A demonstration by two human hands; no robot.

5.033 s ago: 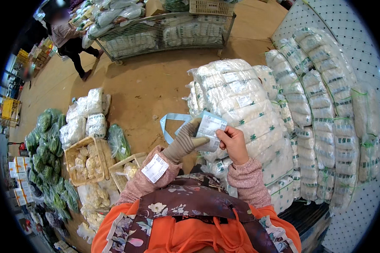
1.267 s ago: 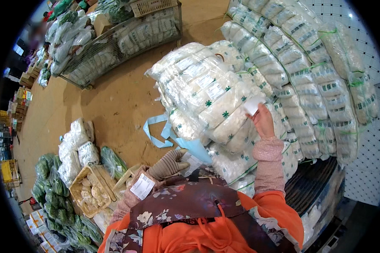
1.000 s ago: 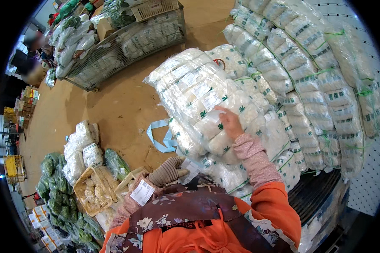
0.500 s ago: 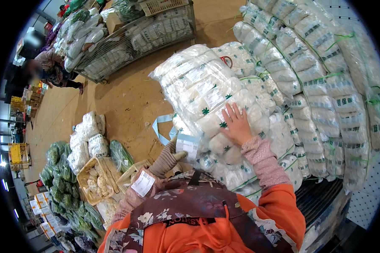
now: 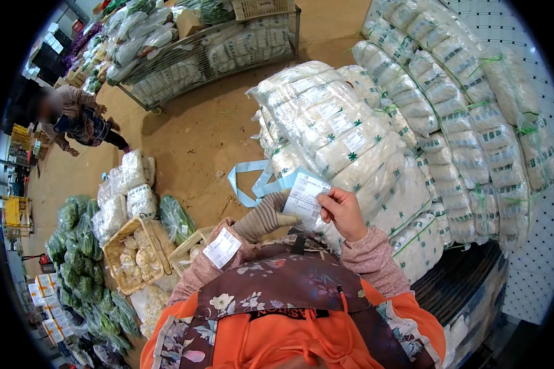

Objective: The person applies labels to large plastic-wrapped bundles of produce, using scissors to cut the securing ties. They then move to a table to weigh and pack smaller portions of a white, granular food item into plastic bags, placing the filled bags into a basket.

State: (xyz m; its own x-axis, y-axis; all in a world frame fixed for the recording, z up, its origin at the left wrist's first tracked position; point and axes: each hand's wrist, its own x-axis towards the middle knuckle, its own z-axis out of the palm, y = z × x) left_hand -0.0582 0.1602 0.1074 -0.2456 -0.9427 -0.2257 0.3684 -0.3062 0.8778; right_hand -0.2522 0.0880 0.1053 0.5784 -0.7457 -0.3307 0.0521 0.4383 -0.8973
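Observation:
My left hand [image 5: 268,217], in a striped knit glove, grips a strip of printed white labels [image 5: 303,195] in front of my body. The fingers of my bare right hand [image 5: 343,213] pinch the right edge of the same strip. Its light-blue backing tail [image 5: 243,186] loops out to the left and hangs beyond my left hand. A single white label [image 5: 221,248] sticks to my left sleeve. Just beyond my hands lies a stack of clear plastic packs [image 5: 332,117] with pale contents and green print; some packs carry white labels.
More strapped pale packs [image 5: 468,129] are piled at right, beside a dark slatted pallet [image 5: 465,280]. At left stand a tan crate [image 5: 166,265] of bagged goods and bagged green vegetables [image 5: 77,246]. A loaded mesh cart [image 5: 184,77] is at the back. Another person [image 5: 80,120] stands far left.
My right hand has come off the packs and moved to the label strip, taking hold of its edge. The other person has straightened up. The view has shifted slightly.

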